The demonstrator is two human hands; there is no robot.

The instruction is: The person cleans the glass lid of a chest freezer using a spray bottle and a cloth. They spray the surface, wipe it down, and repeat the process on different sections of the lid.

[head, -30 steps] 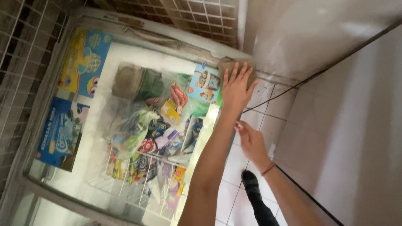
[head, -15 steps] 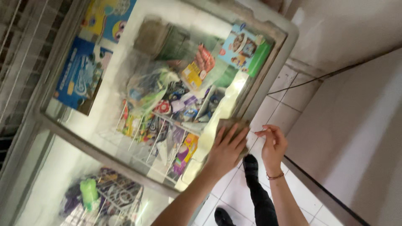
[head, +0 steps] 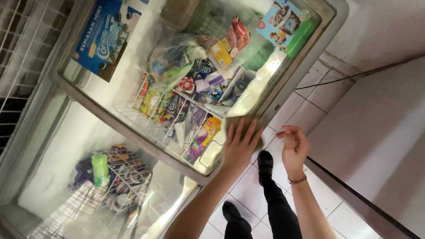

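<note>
My left hand (head: 241, 144) lies flat, fingers spread, on a tan cloth (head: 242, 119). It presses the cloth onto the near right edge of a chest freezer's glass lid (head: 110, 95). Under the glass, wire baskets (head: 146, 119) hold several colourful ice-cream packets (head: 199, 84). My right hand (head: 294, 148), with a red band on the wrist, hovers just right of the freezer over the floor. Its fingers are loosely curled and hold nothing.
The freezer's grey rim (head: 305, 53) runs diagonally across the view. A second glass panel (head: 66, 186) at lower left shows more packets. My legs and black shoes (head: 265, 161) stand on white floor tiles (head: 310, 93). A grey wall (head: 385, 132) rises at right, and a wire rack (head: 17, 48) at far left.
My left hand has slid the cloth along the freezer's right edge, from the far corner towards me. My right hand has followed alongside it, and the view has shifted along the freezer.
</note>
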